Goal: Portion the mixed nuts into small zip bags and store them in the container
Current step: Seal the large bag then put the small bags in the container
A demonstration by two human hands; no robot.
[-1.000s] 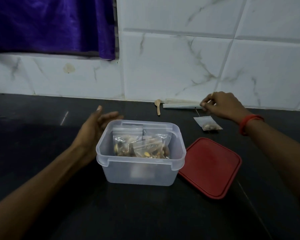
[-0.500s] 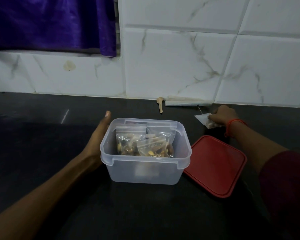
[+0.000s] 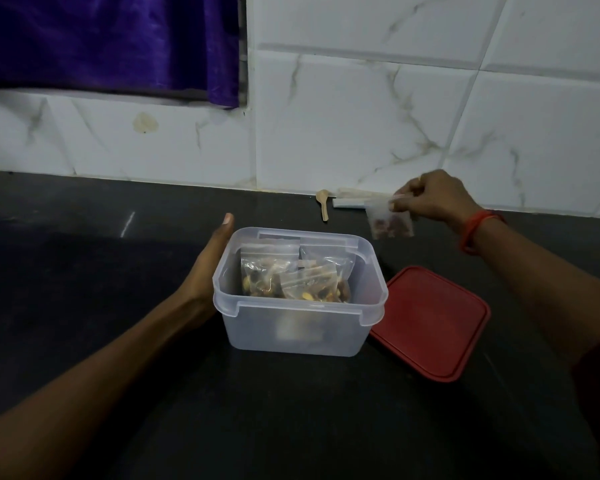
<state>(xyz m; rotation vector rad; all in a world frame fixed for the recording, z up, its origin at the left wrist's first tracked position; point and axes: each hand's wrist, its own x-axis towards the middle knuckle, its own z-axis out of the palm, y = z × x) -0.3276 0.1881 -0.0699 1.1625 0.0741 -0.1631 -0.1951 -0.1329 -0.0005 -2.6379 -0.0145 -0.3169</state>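
Note:
A clear plastic container stands open on the dark counter, with several small zip bags of mixed nuts upright inside. My left hand lies flat against the container's left wall, fingers straight. Behind and to the right of the container, my right hand pinches the top of another small zip bag of nuts, which hangs in the air above the counter.
The container's red lid lies flat to its right, touching its base corner. A small wooden spoon and a flat pale packet lie against the white tiled wall. A purple curtain hangs at the upper left.
My right hand dropped from the packet by the wall onto the zip bag on the counter, pinched it and lifted it. My left hand closed in against the container's side.

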